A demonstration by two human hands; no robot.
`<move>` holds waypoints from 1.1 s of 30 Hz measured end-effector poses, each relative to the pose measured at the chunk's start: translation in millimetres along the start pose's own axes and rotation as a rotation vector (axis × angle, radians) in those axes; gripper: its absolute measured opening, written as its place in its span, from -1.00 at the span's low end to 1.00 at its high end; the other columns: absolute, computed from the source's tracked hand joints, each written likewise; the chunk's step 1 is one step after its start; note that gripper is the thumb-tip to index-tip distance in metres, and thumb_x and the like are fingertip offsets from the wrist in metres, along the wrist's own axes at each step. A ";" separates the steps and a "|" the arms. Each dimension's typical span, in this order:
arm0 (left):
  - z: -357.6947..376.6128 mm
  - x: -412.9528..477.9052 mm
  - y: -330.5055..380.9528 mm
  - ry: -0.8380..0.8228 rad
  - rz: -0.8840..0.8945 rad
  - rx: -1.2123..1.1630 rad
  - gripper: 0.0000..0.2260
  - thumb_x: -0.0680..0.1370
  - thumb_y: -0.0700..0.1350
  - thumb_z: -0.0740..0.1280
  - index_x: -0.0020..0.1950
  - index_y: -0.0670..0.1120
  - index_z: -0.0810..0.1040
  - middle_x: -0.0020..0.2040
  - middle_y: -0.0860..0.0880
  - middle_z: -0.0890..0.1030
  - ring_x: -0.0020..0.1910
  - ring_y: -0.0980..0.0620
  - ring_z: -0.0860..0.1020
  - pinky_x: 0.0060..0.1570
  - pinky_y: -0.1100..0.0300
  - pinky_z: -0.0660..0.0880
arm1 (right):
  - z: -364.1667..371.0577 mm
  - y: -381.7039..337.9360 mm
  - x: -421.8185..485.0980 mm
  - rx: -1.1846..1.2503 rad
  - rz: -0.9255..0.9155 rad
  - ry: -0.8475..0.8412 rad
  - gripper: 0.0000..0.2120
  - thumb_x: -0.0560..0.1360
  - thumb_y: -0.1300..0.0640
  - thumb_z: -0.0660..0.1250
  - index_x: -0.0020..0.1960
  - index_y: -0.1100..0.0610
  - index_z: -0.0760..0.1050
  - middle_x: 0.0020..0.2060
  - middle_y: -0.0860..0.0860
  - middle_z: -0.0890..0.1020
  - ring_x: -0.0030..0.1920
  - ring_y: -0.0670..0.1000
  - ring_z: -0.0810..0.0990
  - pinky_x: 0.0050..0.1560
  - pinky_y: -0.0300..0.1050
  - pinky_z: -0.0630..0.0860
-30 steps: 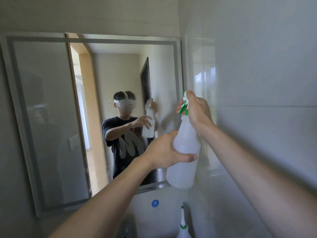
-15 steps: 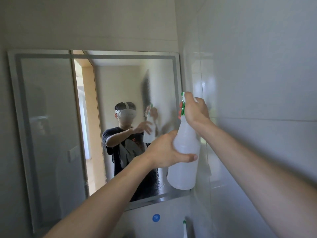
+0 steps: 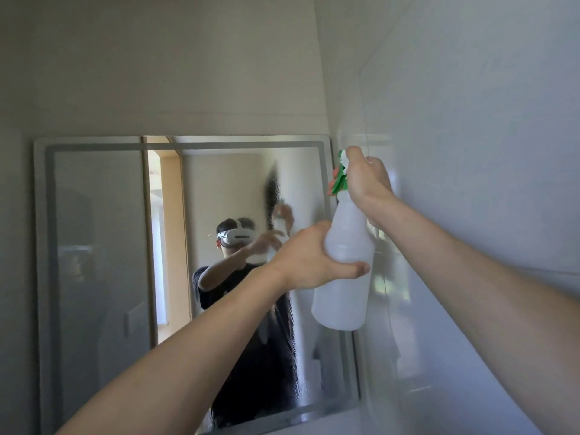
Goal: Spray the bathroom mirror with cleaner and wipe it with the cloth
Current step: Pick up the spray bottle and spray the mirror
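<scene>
1. While the left hand and right hand together hold the bottle up in front of the mirror, the task looks to be in its spraying step. No cloth shows anywhere in view.
2. The left hand grips the bottle's body at about mid-height, fingers round the far side and thumb across the near side. I judge that this hold carries the weight and steadies the aim.
3. The right hand is curled round the neck and the green spray head, where it can work the trigger. Its fingers are mostly hidden, so I cannot tell whether the trigger is squeezed.
4. The bottle hangs nearly upright at the right side of the mirror, with the nozzle turned away from the person and toward the glass.
5. The mirror hangs on the far wall, its right edge close against the tiled wall on the right. A dark, beaded streak marks the glass near the upper right and run marks trail below it, while the left half looks dry. That part probably needs spray before wiping.
6. With the nozzle so near the right wall, mist may land on the tiles. Cleaner running down the glass could drip off the lower edge unless it is wiped soon.
</scene>
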State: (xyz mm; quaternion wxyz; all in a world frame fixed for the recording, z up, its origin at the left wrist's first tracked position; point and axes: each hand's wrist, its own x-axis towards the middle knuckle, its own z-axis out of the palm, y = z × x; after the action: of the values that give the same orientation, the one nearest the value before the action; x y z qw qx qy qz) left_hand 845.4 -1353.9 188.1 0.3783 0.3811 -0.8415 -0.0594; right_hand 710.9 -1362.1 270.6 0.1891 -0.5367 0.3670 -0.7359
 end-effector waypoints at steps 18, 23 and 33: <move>-20.5 -11.4 -22.4 0.041 -0.030 0.023 -0.34 0.19 0.40 0.52 0.19 0.17 0.52 0.09 0.16 0.70 0.10 0.09 0.68 0.14 -0.03 0.62 | 33.1 -10.7 -7.4 0.092 -0.041 -0.101 -0.66 0.33 -0.10 0.17 -0.27 0.18 0.51 -0.48 0.04 0.61 -0.31 0.17 0.61 0.12 0.30 0.60; -39.8 -30.5 -46.5 0.073 -0.061 0.028 -0.38 0.19 0.38 0.55 0.16 0.18 0.52 0.07 0.17 0.70 0.08 0.11 0.68 0.14 -0.04 0.62 | 67.0 -10.3 -24.9 0.118 -0.039 -0.147 -0.70 0.33 -0.08 0.17 -0.34 0.13 0.49 -0.49 0.02 0.61 -0.29 0.18 0.59 0.08 0.32 0.61; -64.7 -51.8 -69.8 0.080 -0.102 0.057 -0.34 0.15 0.45 0.55 0.14 0.20 0.55 0.05 0.17 0.71 0.09 0.09 0.68 0.13 -0.03 0.63 | 103.1 -9.3 -39.0 0.083 0.004 -0.175 -0.61 0.37 -0.12 0.20 -0.14 0.22 0.52 -0.42 0.02 0.60 -0.42 0.10 0.56 0.03 0.27 0.65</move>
State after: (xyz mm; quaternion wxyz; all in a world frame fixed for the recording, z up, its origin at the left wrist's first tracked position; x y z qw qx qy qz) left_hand 953.2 -1355.1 176.1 0.3969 0.4362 -0.8067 -0.0392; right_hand 821.5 -1364.5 268.1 0.2441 -0.5897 0.3193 -0.7006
